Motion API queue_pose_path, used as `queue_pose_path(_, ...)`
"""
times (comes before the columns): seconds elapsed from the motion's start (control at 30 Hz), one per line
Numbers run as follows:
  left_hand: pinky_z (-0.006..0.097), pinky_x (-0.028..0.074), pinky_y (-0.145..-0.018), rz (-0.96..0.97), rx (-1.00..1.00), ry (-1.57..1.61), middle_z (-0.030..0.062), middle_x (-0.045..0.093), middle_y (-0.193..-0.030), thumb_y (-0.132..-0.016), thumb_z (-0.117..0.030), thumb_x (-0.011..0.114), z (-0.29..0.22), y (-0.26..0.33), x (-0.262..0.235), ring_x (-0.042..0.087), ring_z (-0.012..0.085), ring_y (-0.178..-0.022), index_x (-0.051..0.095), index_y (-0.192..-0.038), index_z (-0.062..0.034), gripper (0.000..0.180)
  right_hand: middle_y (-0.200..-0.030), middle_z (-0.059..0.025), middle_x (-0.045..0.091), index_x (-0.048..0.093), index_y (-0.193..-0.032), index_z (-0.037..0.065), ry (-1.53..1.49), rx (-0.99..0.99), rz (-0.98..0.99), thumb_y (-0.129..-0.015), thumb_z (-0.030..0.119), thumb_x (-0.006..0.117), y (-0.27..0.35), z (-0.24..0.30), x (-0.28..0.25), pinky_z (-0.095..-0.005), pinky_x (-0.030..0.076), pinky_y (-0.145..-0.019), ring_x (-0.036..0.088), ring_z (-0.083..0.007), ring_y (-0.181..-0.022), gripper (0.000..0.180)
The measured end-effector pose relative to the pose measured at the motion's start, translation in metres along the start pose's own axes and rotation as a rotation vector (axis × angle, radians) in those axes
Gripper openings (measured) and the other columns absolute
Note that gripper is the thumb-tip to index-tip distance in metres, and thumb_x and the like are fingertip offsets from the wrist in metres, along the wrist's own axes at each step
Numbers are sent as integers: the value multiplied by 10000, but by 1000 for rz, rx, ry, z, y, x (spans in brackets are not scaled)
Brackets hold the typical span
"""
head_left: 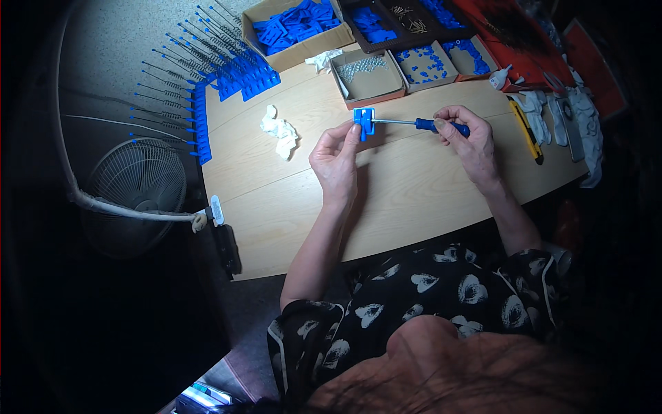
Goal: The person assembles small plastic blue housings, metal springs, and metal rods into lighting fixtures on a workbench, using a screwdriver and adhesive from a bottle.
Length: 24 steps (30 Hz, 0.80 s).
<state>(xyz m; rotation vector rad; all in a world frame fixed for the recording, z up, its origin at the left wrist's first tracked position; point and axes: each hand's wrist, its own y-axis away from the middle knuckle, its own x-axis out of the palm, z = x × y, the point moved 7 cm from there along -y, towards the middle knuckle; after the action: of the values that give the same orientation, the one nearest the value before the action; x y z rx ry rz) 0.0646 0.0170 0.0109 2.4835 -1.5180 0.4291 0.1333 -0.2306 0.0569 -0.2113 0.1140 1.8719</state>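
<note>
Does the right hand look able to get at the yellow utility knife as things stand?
Probably, to touch; grasping seems unlikely while the right hand holds the blue-handled screwdriver. Nothing appears to cover the yellow utility knife, lying to its right.

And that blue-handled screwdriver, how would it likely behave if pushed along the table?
The screwdriver is likely stiff: its slim metal shaft looks straight. It may feel handle-heavy, since the handle is much thicker. It might pivot when pushed, being long and narrow.

Black top (448, 290), whitish heart print (424, 282); loose sleeves (307, 345), pale edging (280, 348).
</note>
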Motion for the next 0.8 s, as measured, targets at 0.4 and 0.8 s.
queue_pose_path(0.4, 258, 563, -812, 16, 2, 35, 119, 731, -1007, -953, -63, 713, 1, -1, 0, 678, 114, -884, 698, -1058, 39, 147, -955, -13, 650, 662, -1096, 4, 133, -98, 36, -923, 142, 749, 2, 11, 0, -221, 481, -786, 571, -60, -860, 238)
queue_pose_path(0.8, 249, 561, -806, 38, 1, 19, 121, 731, -1016, -949, -52, 714, 2, -2, 1, 683, 115, -889, 694, -1051, 40, 139, -851, 2, 632, 674, -1066, 5, 19, 1, 44, -922, 201, 745, 3, 7, -2, -205, 466, -699, 545, -45, -749, 253)
